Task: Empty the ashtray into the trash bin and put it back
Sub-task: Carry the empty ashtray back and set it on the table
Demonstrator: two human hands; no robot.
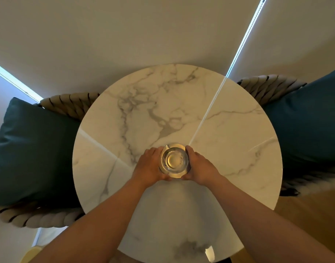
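Note:
A round clear glass ashtray sits near the middle of a round white marble table. A few dark specks show inside its bowl. My left hand wraps its left side and my right hand wraps its right side, fingers curled around the rim. Whether the ashtray rests on the table or is just off it, I cannot tell. No trash bin is in view.
Two rope-woven chairs flank the table, each with a dark teal cushion: one at the left, one at the right. Closed beige blinds hang behind the table. Wooden floor shows at the lower right.

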